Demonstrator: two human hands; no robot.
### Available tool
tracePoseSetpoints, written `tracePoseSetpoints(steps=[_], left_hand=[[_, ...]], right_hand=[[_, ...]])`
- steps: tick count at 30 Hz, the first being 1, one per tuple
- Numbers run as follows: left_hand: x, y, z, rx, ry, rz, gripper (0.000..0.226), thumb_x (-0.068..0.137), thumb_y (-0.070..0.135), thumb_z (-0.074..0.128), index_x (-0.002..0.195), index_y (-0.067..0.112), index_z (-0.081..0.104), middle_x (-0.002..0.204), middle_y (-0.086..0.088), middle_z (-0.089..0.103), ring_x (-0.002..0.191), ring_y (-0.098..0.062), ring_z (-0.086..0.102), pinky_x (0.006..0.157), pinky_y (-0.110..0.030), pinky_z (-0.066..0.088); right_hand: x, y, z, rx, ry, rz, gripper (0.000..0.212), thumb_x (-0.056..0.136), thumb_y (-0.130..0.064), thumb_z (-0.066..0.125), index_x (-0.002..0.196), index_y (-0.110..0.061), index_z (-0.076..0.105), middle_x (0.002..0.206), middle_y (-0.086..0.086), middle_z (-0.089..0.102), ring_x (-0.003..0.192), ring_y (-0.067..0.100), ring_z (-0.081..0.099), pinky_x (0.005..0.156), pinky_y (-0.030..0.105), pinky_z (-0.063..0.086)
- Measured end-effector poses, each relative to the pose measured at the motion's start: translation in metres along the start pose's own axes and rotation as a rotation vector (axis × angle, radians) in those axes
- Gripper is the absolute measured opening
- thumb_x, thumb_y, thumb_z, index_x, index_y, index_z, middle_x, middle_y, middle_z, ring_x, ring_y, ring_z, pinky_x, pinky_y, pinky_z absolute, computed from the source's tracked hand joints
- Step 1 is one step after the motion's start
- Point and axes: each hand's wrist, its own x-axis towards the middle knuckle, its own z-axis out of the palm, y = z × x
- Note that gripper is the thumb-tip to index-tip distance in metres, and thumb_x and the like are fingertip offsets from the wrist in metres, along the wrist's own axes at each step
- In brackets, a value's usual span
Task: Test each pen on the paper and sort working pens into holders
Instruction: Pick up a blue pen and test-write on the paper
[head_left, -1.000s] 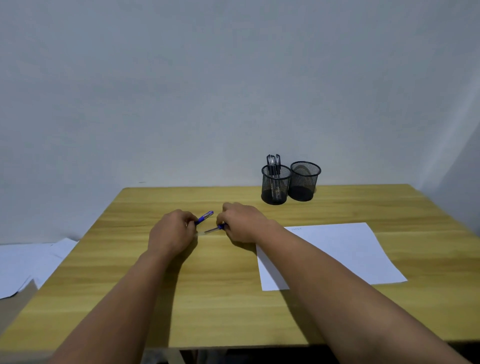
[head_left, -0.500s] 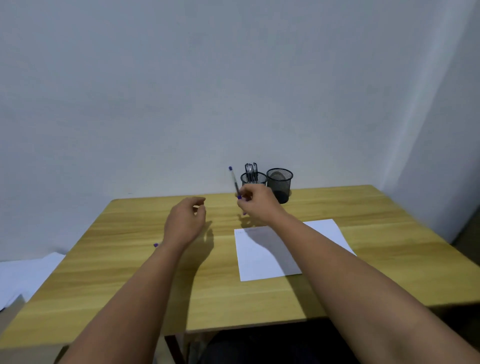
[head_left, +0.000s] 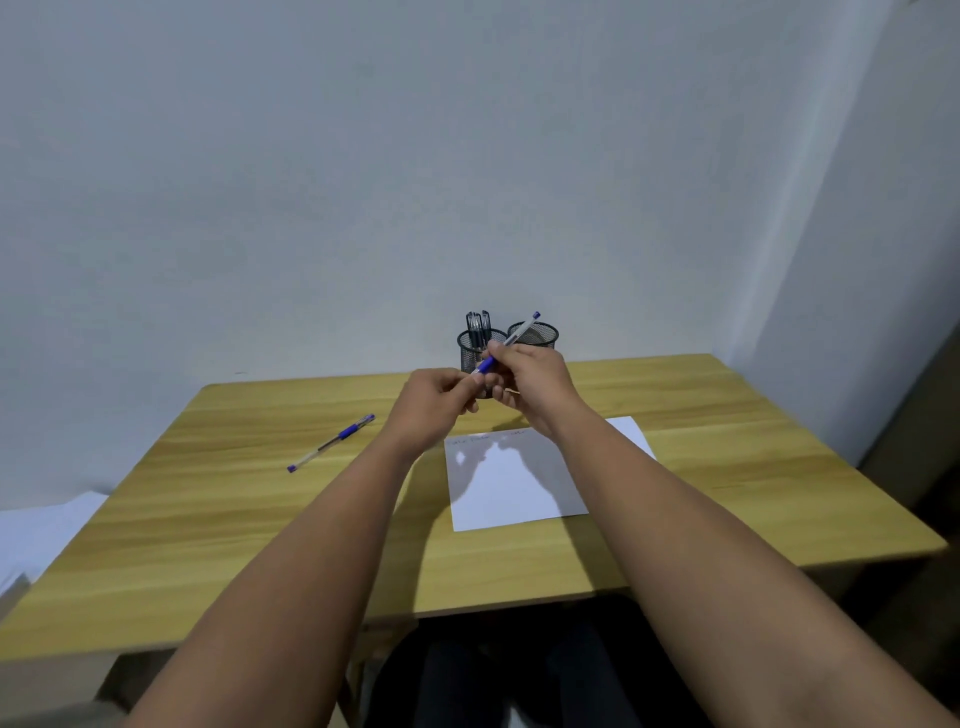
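Above the far edge of the wooden table (head_left: 727, 395), near the white paper sheet (head_left: 519, 483), right hand (head_left: 535, 382) pinches blue-gripped clear pen (head_left: 506, 345), long axis rising far-right over the black mesh holders (head_left: 480, 351), while left hand (head_left: 434, 408) fingertips close at its lower end, presumably uncapping.

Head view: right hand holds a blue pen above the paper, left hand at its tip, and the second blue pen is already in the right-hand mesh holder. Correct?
Not quite. The head view shows the second blue pen lying on the table, left of the hands, not in the right-hand mesh holder. The rest holds: right hand grips a blue pen, left hand at its tip, above the paper.
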Motion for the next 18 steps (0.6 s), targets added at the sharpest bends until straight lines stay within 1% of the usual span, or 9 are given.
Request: tracePoseSetpoints(steps=[2, 5, 7, 10, 12, 14, 16, 17, 18], left_hand=[[0.001, 0.005, 0.0, 0.003, -0.036, -0.04, 0.028, 0.099, 0.033, 0.062, 0.078, 0.021, 0.076, 0.06, 0.006, 0.063, 0.058, -0.011, 0.049, 0.066, -0.031, 0.04], [0.003, 0.012, 0.003, -0.039, -0.049, -0.096, 0.033, 0.099, 0.029, 0.063, 0.071, 0.017, 0.074, 0.055, 0.004, 0.055, 0.053, -0.013, 0.041, 0.062, -0.031, 0.036], [0.005, 0.017, 0.006, -0.068, -0.041, -0.125, 0.035, 0.1, 0.028, 0.063, 0.069, 0.017, 0.073, 0.054, 0.003, 0.05, 0.053, -0.013, 0.04, 0.062, -0.032, 0.041], [0.008, 0.019, 0.009, -0.108, -0.033, -0.183, 0.033, 0.1, 0.03, 0.062, 0.072, 0.015, 0.073, 0.053, 0.005, 0.048, 0.047, -0.005, 0.045, 0.071, -0.034, 0.055], [0.013, 0.021, 0.011, -0.172, -0.027, -0.236, 0.031, 0.1, 0.028, 0.062, 0.076, 0.012, 0.074, 0.049, 0.008, 0.048, 0.045, -0.003, 0.046, 0.077, -0.035, 0.058], [0.017, 0.021, 0.009, -0.235, -0.06, -0.286, 0.03, 0.1, 0.026, 0.062, 0.078, 0.009, 0.073, 0.048, 0.008, 0.048, 0.045, -0.005, 0.046, 0.077, -0.034, 0.059], [0.016, 0.011, 0.001, -0.274, -0.181, -0.353, 0.03, 0.098, 0.025, 0.065, 0.077, 0.006, 0.072, 0.055, 0.001, 0.048, 0.052, -0.01, 0.047, 0.076, -0.033, 0.059], [0.013, -0.002, -0.005, -0.257, -0.233, -0.389, 0.03, 0.097, 0.024, 0.067, 0.072, 0.007, 0.073, 0.06, -0.004, 0.05, 0.058, -0.014, 0.05, 0.074, -0.032, 0.06], [0.009, -0.017, -0.012, -0.179, -0.24, -0.401, 0.033, 0.096, 0.025, 0.069, 0.066, 0.01, 0.073, 0.063, -0.007, 0.054, 0.063, -0.016, 0.052, 0.07, -0.031, 0.06]], right_hand=[[-0.001, 0.002, 0.002, 0.045, 0.03, 0.025, 0.024, 0.104, -0.02, 0.066, 0.086, -0.005, 0.071, 0.06, 0.007, 0.062, 0.042, 0.009, 0.056, 0.048, 0.019, 0.049], [0.004, 0.003, 0.007, 0.109, 0.074, 0.061, 0.026, 0.105, -0.018, 0.065, 0.084, -0.004, 0.07, 0.057, 0.006, 0.061, 0.04, 0.008, 0.054, 0.044, 0.02, 0.05], [0.009, 0.002, 0.009, 0.138, 0.098, 0.075, 0.026, 0.106, -0.017, 0.064, 0.085, -0.003, 0.069, 0.058, 0.006, 0.062, 0.041, 0.01, 0.052, 0.042, 0.021, 0.05], [0.019, 0.0, 0.013, 0.159, 0.127, 0.105, 0.028, 0.107, -0.015, 0.062, 0.082, -0.002, 0.066, 0.063, 0.009, 0.061, 0.041, 0.011, 0.049, 0.04, 0.021, 0.048], [0.028, 0.002, 0.018, 0.165, 0.124, 0.141, 0.031, 0.108, -0.015, 0.06, 0.079, -0.003, 0.064, 0.066, 0.01, 0.058, 0.037, 0.01, 0.046, 0.038, 0.021, 0.045], [0.037, 0.003, 0.018, 0.191, 0.148, 0.159, 0.033, 0.108, -0.013, 0.058, 0.076, -0.005, 0.061, 0.067, 0.01, 0.055, 0.032, 0.008, 0.043, 0.035, 0.018, 0.04], [0.048, -0.004, -0.002, 0.339, 0.266, 0.148, 0.033, 0.106, -0.002, 0.054, 0.073, -0.005, 0.056, 0.068, 0.009, 0.053, 0.027, 0.005, 0.04, 0.032, 0.014, 0.032], [0.054, -0.01, -0.022, 0.401, 0.34, 0.134, 0.033, 0.105, 0.0, 0.052, 0.072, -0.006, 0.054, 0.069, 0.009, 0.052, 0.025, 0.004, 0.039, 0.032, 0.013, 0.029], [0.059, -0.016, -0.045, 0.406, 0.401, 0.115, 0.034, 0.106, -0.002, 0.052, 0.072, -0.006, 0.054, 0.07, 0.009, 0.053, 0.025, 0.005, 0.039, 0.032, 0.012, 0.028]])
